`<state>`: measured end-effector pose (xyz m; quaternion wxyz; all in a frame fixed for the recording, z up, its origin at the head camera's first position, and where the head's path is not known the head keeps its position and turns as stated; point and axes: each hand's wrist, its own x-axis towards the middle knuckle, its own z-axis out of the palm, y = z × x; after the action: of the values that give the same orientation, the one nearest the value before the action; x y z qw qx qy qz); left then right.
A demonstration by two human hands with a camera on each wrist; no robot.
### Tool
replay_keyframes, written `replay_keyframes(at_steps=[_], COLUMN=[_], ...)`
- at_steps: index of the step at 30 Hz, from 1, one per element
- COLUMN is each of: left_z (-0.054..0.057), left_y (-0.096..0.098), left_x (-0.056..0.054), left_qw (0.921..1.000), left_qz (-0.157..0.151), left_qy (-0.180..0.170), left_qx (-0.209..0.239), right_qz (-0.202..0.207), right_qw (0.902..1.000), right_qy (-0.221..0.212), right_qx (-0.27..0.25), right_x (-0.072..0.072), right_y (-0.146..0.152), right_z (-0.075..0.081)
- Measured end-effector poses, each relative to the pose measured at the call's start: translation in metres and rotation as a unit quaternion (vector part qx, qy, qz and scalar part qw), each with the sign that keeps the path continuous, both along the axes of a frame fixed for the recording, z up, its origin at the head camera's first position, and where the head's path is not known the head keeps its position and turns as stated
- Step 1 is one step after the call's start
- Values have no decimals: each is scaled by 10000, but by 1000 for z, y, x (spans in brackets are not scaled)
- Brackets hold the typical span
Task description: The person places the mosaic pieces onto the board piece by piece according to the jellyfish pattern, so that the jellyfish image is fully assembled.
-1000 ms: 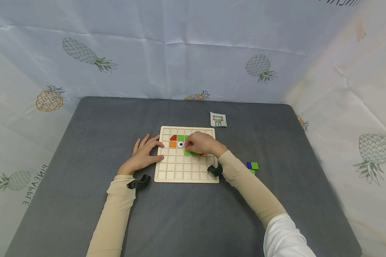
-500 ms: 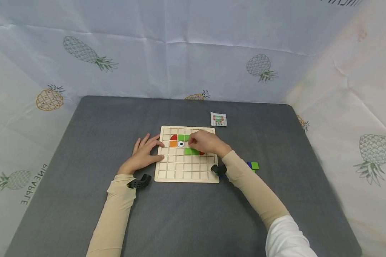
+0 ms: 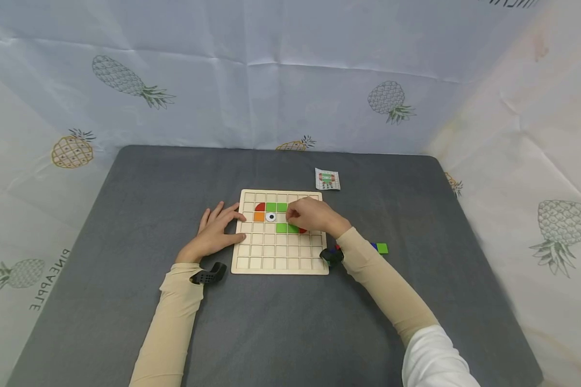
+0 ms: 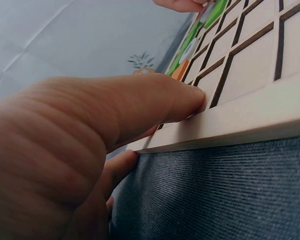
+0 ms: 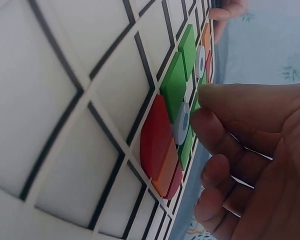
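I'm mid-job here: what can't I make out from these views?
Loose tiles: the right sleeve covers part of the group in the head view, so no sure count.
Card: its pattern is too small to read square by square in the head view.
Right hand: whether it pinches anything; its own fingers block the right wrist view, and the top edge crops the left wrist view.
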<state>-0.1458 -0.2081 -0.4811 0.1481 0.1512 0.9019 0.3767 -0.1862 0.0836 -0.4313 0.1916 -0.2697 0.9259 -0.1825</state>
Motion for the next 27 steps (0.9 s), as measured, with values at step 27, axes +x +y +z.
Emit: replay_keyframes(at_steps=[27], left_z=[0], left_y=[1], left_x=[0], left_qw=[10000], left_qz=[28], left_qy=[76], left_qx=[49], right_qz=[-181], right_qw=[9983], right_qy=[-190], right_qx=[-528], right_x=[2], right_y=[26], right_z=[13])
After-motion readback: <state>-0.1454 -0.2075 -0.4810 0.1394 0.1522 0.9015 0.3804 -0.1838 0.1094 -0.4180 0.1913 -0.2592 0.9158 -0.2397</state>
